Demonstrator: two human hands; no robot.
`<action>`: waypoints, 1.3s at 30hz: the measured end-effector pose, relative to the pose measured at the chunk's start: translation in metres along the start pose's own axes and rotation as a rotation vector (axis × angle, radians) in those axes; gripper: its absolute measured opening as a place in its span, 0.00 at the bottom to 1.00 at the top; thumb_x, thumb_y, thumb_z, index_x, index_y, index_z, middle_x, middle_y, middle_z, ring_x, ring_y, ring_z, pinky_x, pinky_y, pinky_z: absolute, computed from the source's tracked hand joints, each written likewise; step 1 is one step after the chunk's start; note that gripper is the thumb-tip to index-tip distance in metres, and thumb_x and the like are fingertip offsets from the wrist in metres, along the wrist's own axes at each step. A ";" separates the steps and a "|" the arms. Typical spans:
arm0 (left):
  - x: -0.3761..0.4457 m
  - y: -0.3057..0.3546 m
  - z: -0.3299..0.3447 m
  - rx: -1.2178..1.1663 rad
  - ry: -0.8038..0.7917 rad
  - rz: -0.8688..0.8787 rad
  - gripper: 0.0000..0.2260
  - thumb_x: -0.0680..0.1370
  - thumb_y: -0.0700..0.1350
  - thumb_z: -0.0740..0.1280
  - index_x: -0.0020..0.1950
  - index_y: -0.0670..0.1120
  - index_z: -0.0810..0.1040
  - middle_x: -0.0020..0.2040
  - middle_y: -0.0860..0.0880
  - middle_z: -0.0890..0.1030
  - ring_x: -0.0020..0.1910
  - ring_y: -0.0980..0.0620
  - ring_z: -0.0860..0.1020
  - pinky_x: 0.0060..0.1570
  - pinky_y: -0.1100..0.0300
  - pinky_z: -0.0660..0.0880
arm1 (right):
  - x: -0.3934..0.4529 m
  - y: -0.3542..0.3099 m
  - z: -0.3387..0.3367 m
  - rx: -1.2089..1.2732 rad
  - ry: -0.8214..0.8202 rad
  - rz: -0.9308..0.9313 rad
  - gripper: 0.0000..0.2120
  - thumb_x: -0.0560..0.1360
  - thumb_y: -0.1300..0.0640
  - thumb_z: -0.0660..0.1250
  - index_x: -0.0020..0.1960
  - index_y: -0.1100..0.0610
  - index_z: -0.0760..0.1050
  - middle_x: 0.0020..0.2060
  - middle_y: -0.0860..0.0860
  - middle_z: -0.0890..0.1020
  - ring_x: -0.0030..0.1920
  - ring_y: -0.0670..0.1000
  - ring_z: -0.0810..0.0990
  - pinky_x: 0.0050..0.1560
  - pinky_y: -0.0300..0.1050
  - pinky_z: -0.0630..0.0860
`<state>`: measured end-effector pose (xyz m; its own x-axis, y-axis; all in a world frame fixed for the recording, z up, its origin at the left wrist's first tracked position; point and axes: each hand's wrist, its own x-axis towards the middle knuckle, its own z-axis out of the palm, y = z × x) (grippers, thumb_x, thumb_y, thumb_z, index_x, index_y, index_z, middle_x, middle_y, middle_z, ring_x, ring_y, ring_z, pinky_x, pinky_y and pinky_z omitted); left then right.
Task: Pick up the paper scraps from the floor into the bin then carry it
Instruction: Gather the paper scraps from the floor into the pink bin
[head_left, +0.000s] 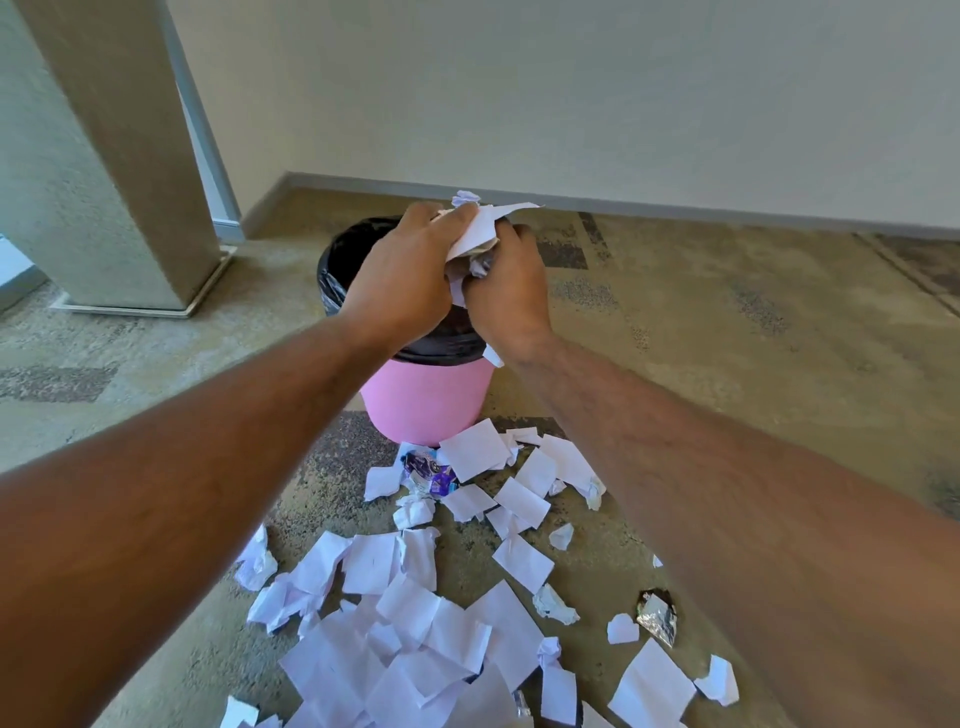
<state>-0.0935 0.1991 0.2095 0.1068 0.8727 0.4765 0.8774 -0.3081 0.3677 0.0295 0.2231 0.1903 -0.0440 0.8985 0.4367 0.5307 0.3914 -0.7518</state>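
Carpet floor (727, 338) holds many paper scraps (415, 649) at the bottom. Left hand (400, 275) and right hand (511, 291) squeeze a paper bundle (480, 234) over the pink bin (426, 400); loose bits might fall outside.

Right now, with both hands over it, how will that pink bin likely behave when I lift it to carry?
The pink bin looks like thin plastic holding only paper, so it is probably light. Its wall narrows toward the base, so a sideways nudge might tip it. The black liner is loose over the rim and could slip under fingers; gripping the wall seems safer.
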 end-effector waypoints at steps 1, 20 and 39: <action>0.003 -0.006 0.002 0.000 -0.013 0.002 0.25 0.80 0.42 0.63 0.78 0.50 0.66 0.70 0.41 0.72 0.65 0.39 0.75 0.59 0.49 0.74 | 0.004 0.001 0.005 -0.020 -0.005 0.015 0.20 0.73 0.61 0.71 0.64 0.57 0.75 0.55 0.55 0.74 0.50 0.55 0.77 0.53 0.49 0.76; 0.003 -0.050 0.031 0.011 -0.220 -0.154 0.36 0.74 0.45 0.68 0.81 0.46 0.59 0.74 0.42 0.69 0.78 0.38 0.59 0.74 0.35 0.59 | 0.014 0.024 0.013 -0.384 -0.301 -0.027 0.34 0.75 0.47 0.69 0.77 0.52 0.61 0.67 0.57 0.73 0.65 0.59 0.75 0.62 0.59 0.74; -0.180 0.067 0.141 -0.044 -0.840 0.068 0.24 0.78 0.54 0.71 0.73 0.53 0.72 0.70 0.50 0.74 0.65 0.49 0.75 0.61 0.52 0.77 | -0.213 0.183 -0.121 -0.561 -0.650 0.428 0.45 0.66 0.25 0.68 0.76 0.46 0.63 0.69 0.51 0.65 0.69 0.56 0.68 0.63 0.56 0.74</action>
<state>0.0116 0.0747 0.0360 0.4866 0.8378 -0.2475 0.8393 -0.3698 0.3985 0.2386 0.0789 0.0198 -0.1242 0.9438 -0.3064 0.9313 0.0043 -0.3643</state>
